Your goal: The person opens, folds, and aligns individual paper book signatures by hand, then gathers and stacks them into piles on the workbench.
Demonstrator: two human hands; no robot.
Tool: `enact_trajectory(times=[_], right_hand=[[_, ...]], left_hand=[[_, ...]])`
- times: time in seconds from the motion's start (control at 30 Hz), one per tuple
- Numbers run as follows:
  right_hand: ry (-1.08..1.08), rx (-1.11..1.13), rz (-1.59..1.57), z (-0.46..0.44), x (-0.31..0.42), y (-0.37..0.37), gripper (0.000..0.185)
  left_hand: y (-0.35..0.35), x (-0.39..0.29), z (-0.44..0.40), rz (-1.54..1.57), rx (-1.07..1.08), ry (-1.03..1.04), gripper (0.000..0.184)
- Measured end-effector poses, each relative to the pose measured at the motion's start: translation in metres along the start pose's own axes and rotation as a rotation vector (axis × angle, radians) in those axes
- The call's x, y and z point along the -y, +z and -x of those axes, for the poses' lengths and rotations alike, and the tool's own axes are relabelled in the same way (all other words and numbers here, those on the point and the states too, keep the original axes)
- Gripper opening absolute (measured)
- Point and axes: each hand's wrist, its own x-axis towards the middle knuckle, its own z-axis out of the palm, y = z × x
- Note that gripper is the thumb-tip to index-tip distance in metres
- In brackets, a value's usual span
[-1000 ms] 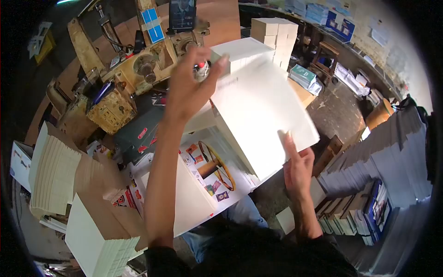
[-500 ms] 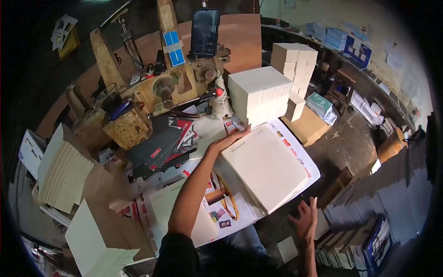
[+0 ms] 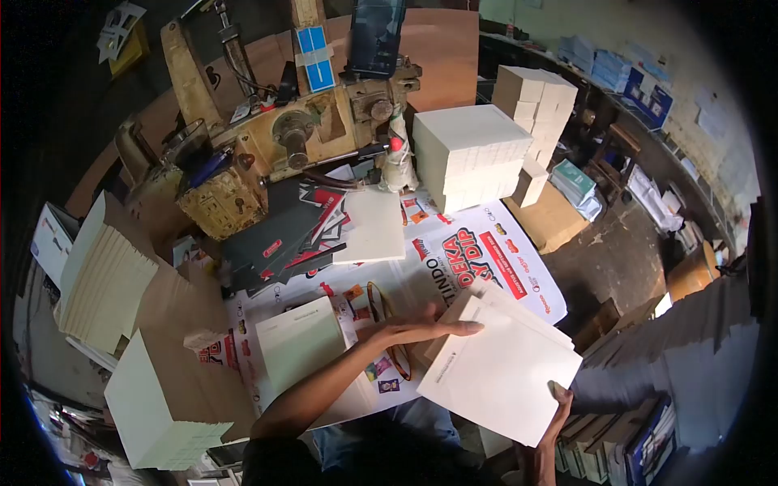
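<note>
Between my two hands a stack of white paper sheets (image 3: 502, 364) is held tilted above the near right edge of the printed table cover (image 3: 438, 267). My left hand (image 3: 429, 328) grips its upper left side, thumb on top and fingers partly hidden beneath. At the lower right corner my right hand (image 3: 559, 405) grips the stack, its thumb on top. To the left, a pale green-white stack (image 3: 304, 348) lies on the cover. Farther back rests a thin white stack (image 3: 373, 231), beside dark and red printed covers (image 3: 316, 235).
A tall block of paper stacks (image 3: 470, 154) stands at the back, near a white cone-shaped object (image 3: 398, 158). Behind are a worn machine (image 3: 324, 121) and a phone (image 3: 377, 36). More paper piles (image 3: 154, 397) stand at left; books (image 3: 624, 437) and sheets are at right.
The stack has been lifted off the cover and brought nearer, exposing red and black print. My right hand, apart from it half a second ago, now grips its corner.
</note>
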Motion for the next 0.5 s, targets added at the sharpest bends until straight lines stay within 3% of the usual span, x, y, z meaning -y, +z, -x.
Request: enact_trajectory(times=[0.1, 0.17, 0.2, 0.23, 0.27, 0.33, 0.37, 0.43, 0.5], right_hand=[[-0.109, -0.021, 0.063, -0.016, -0.019, -0.016, 0.066], [-0.082, 0.200, -0.008, -0.028, -0.027, -0.024, 0.071], [-0.063, 0.302, -0.044, -0.037, -0.029, -0.026, 0.074], [-0.041, 0.401, -0.076, -0.045, -0.031, -0.027, 0.079], [-0.127, 0.426, -0.005, -0.060, -0.038, -0.025, 0.085], [-0.147, 0.361, 0.062, -0.081, -0.022, 0.005, 0.101], [-0.156, 0.328, 0.095, -0.091, -0.015, 0.021, 0.111], [-0.273, 0.457, 0.229, -0.120, 0.011, 0.040, 0.112], [-0.377, 0.603, 0.363, -0.150, 0.030, 0.057, 0.113]], left_hand=[[-0.001, 0.030, -0.005, -0.006, 0.005, -0.012, 0.095], [0.002, 0.055, 0.004, 0.010, -0.175, 0.271, 0.098], [0.001, 0.055, 0.015, -0.080, -0.173, 0.196, 0.099], [0.006, 0.062, 0.012, 0.094, -0.199, 0.289, 0.100], [0.006, 0.071, 0.019, 0.270, -0.234, 0.249, 0.102], [0.007, 0.048, 0.042, 0.582, -0.357, 0.267, 0.109], [0.001, 0.041, 0.046, 0.574, -0.353, 0.265, 0.109], [-0.016, 0.029, 0.052, 0.433, -0.404, 0.585, 0.120], [-0.028, 0.018, 0.056, 0.312, -0.465, 0.641, 0.127]])
